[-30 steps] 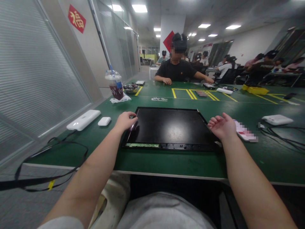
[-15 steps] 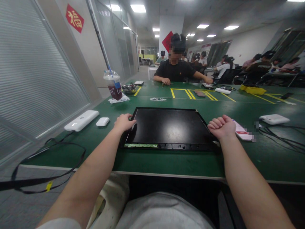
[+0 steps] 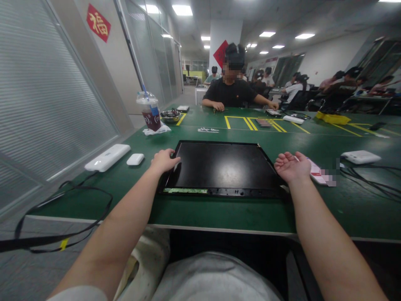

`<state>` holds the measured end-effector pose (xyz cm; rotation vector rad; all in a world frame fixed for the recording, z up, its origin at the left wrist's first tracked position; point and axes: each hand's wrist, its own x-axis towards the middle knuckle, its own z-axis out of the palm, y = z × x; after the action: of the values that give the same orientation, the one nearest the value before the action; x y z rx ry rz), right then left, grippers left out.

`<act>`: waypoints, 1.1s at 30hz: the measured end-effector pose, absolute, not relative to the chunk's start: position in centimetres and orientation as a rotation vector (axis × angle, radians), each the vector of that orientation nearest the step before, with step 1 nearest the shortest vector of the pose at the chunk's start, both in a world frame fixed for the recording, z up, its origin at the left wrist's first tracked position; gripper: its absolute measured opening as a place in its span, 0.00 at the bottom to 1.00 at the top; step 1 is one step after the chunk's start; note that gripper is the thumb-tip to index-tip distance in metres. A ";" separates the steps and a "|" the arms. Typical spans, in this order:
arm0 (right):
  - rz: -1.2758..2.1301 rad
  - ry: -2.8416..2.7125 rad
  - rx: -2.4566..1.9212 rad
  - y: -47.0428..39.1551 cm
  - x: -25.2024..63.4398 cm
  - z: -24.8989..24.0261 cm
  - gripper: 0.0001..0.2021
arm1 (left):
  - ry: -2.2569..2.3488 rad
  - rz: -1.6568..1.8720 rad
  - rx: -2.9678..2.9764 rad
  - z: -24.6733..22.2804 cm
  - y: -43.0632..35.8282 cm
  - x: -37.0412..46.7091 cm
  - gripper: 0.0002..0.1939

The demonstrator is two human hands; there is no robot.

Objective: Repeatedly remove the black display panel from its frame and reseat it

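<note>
A flat black display panel lies screen up on the green table, with a thin green circuit strip along its near left edge. At the panel's left edge is my left hand, its thumb over the screen and its fingers apart from the thumb near the frame. Whether it touches the frame is hard to tell. Beside the right edge, my right hand rests palm up, fingers loosely curled and holding nothing. Behind that hand a phone with a pink and white screen is partly hidden.
On the left are a white power bank, a small white case and a lidded drink cup. A white box with black cables stands right. Across the green table sits a person with both hands on it.
My right hand has loosened from a closer curl, its fingers and thumb opening outward. My left hand and the panel stay almost in place.
</note>
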<state>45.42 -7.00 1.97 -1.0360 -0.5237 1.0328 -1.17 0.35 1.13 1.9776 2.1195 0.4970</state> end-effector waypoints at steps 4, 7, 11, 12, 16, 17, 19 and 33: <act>1.000 -0.551 -1.081 -7.0 45.7 1.9 0.21 | 2.183 0.424 1.945 1.4 0.1 -0.8 0.33; 0.974 -0.724 -1.202 -7.3 45.4 2.2 0.31 | 2.234 0.363 1.920 1.6 -0.1 -0.7 0.36; 0.966 -0.967 -1.302 -8.0 44.1 3.2 0.45 | 2.242 0.301 1.914 1.6 -0.2 -0.9 0.32; 0.962 -0.990 -1.311 -8.2 43.8 3.5 0.46 | 2.233 0.299 1.918 1.5 -0.2 -1.1 0.31; 0.973 -0.993 -1.301 -8.3 43.3 4.0 0.43 | 2.201 0.342 1.913 1.2 0.3 -1.4 0.26; 0.972 -1.013 -1.295 -8.2 43.5 3.8 0.43 | 2.191 0.365 1.907 1.1 0.4 -1.5 0.26; 0.916 -1.091 -1.343 -7.6 44.1 2.9 0.42 | 2.167 0.426 1.894 1.0 0.7 -1.5 0.23; 0.396 -1.370 -2.141 -5.8 45.6 -1.1 0.22 | 1.804 0.953 1.449 2.2 -0.2 -0.8 0.11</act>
<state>45.62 -5.81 -1.15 -2.1411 -1.3700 0.3965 -0.85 -0.22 2.24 1.4494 1.8045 0.9526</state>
